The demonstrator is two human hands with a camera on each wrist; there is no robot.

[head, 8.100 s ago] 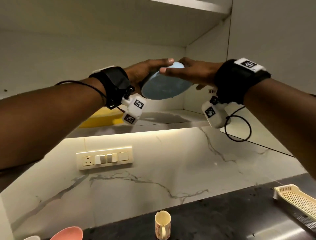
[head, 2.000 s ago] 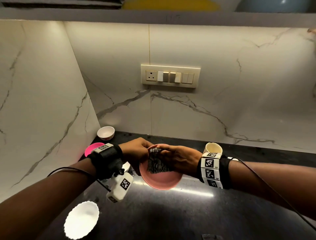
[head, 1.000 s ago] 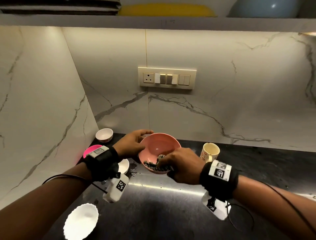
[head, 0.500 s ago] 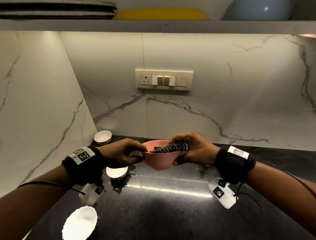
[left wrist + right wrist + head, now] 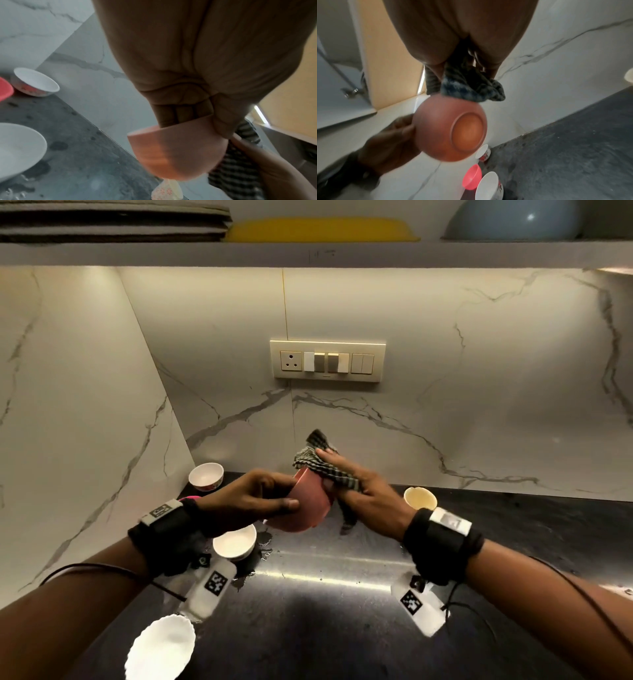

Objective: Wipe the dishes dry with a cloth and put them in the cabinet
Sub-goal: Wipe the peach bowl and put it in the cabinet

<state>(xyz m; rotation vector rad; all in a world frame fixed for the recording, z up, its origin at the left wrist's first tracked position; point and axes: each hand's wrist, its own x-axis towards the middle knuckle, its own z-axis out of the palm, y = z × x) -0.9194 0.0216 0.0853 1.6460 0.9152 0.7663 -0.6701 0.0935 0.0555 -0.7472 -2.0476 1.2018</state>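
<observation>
Matte pink round bowl (image 5: 305, 508), smooth deep wall w/ a shallow circular foot ring, is up in the air above the glossy black speckled stone counter (image 5: 342, 628), btwn both hands. It sits in front of the white grey-veined marble wall (image 5: 479, 405).

L hand (image 5: 246, 505) grips it at the rim: fingers curled over the edge into the inside, thumb laid across the outer wall. Bowl is tipped on its side. Mouth faces left toward the L palm, foot ring faces right and down toward the R wrist, so its centre axis runs approx. left-right.

R hand (image 5: 363, 491) holds a dark-and-white checked woven cloth (image 5: 322, 463), soft and crumpled, against the bowl's upper far outer wall. Its fingers stretch fairly straight over the fabric, the rest is bunched under the palm, and one tail hangs below the hand.

Wet spots on the counter near the L wrist. Also on the counter:
- plain white round bowl (image 5: 234, 542), under the L hand
- white scallop-edged dish (image 5: 161, 648), nearer the camera
- small white bowl w/ red pattern (image 5: 205, 475), back corner
- bright pink bowl (image 5: 188, 499), mostly hidden behind the L wrist
- cream mug (image 5: 420, 498), right of the R hand

Cream switch plate (image 5: 327, 364) on the wall. Shelf (image 5: 308, 254) above carries stacked grey plates (image 5: 113, 220), a yellow plate (image 5: 318, 229) and a blue bowl (image 5: 513, 219).
</observation>
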